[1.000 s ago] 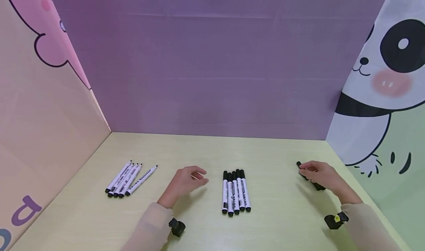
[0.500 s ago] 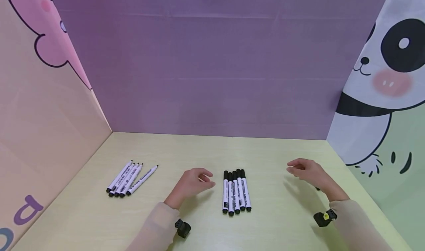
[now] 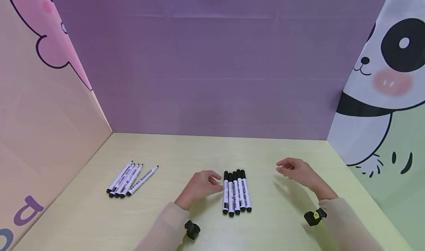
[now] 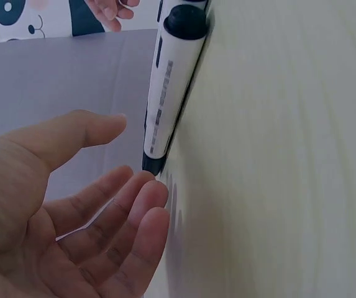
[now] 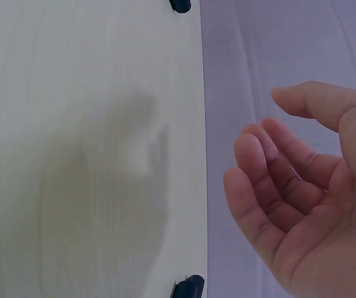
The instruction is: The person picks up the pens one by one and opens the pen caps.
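Several black-capped markers lie side by side at mid-table, their caps pointing to the back. My left hand is at their left edge, palm turned toward them, fingers loosely bent and holding nothing. From the left wrist, the nearest marker shows just beyond the fingertips. To the right of the row, my right hand hovers over the table with relaxed, slightly bent fingers and nothing in them. Black caps appear at the bottom of the right wrist view; the right hand and forearm hide them from the head view.
Several uncapped white markers lie together at the left, tips toward the back. One uncapped marker lies slightly apart beside them. A purple wall stands behind the table, with printed side walls on both sides.
My right hand has left the black caps at the right and moved left, empty. My left hand has shifted right to the edge of the capped marker row.
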Motion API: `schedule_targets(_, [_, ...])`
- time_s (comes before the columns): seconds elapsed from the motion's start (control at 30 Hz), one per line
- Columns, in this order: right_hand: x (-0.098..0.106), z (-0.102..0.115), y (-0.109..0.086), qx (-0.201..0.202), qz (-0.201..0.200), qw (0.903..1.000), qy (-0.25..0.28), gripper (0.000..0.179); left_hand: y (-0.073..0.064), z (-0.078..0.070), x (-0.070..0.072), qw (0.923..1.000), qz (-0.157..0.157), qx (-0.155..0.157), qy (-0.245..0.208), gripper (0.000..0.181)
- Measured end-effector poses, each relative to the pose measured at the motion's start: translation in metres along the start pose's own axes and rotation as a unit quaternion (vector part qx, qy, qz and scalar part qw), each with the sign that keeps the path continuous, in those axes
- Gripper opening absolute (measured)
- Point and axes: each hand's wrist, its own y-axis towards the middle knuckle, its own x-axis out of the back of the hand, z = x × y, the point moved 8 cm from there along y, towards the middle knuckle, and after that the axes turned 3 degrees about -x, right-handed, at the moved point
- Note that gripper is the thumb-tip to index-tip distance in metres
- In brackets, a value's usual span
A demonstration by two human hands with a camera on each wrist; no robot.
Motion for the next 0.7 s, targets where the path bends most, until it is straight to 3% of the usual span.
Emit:
schedule_targets(0.47, [-0.009,0.002,0.005,0.0,0.014,0.9998,0.014,0.041,0.003,-0.003,-0.017,0.9998,-0.001,0.016,0.01,0.047])
schedule_targets(0.7, [-0.013,0.002,0.008,0.0,0.021,0.9997,0.011,0.042,0.001,-0.003,-0.017,0.9994,0.008,0.033,0.005,0.054])
